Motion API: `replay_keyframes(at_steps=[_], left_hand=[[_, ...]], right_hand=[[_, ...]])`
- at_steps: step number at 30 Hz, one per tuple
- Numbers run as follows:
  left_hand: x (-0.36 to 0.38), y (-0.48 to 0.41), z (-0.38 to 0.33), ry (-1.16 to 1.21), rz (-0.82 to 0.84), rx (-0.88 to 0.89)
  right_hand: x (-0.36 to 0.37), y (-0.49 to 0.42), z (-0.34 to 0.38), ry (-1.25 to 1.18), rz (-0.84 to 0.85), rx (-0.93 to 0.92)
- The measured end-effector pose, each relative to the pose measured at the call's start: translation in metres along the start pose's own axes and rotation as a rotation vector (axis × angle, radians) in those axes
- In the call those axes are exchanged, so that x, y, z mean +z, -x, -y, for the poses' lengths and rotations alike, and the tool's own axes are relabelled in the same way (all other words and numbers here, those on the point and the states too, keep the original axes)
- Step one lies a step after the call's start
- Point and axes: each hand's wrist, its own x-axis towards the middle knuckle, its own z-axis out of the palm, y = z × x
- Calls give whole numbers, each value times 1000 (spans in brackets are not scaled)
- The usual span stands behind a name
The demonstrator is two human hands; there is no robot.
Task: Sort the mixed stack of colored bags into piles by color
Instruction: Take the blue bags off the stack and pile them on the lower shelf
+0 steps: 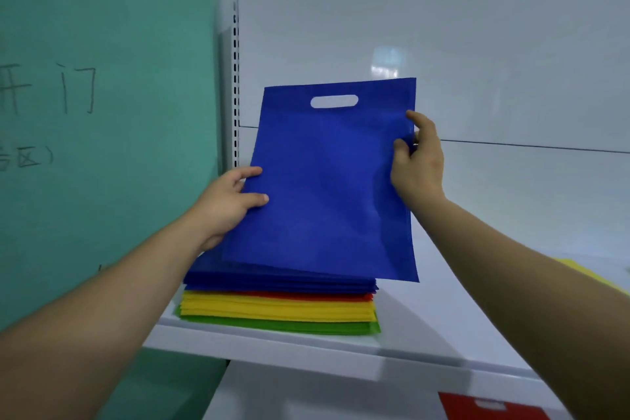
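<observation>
Bare left forearm, bare right forearm, bare left hand, bare right hand, short plain fingernails.

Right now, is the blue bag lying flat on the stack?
No, the left hand and right hand hold the blue bag by its side edges, tilted up with its handle end above the stack.

Setting: shop or stockroom. Evidence: white metal shelf, centre to right, with a slotted upright at upper centre-left and a plain back panel behind; lower shelf at bottom carrying a red bag; stack of bags in colour layers, as stock; teal wall, left, bearing handwritten characters.
</observation>
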Motion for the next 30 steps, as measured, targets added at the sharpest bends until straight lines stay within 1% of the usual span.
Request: replay_keyframes(at_steps=[3, 6, 8, 14, 19, 22, 25, 30], left_hand=[[12, 11, -10, -67, -63, 116], [24, 25, -21, -126, -75, 187], [31, 36, -28, -155, -47, 213], [50, 71, -44, -184, 45, 267], [81, 109, -41, -121, 198, 266], [113, 137, -38, -112, 283, 243], [152, 169, -35, -152, 341, 233], [223, 221, -27, -148, 457, 163]], right_hand=[[-21, -2, 10, -19, -4, 43], [-42, 7, 18, 32, 111, 145], [-57, 16, 24, 69, 135, 179], [-115, 47, 61, 219, -7, 171], [-169, 87, 81, 361, -144, 206], [-210, 116, 87, 443, -170, 245], [-259, 140, 87, 529, -188, 296], [-346, 181, 79, 629, -221, 400]])
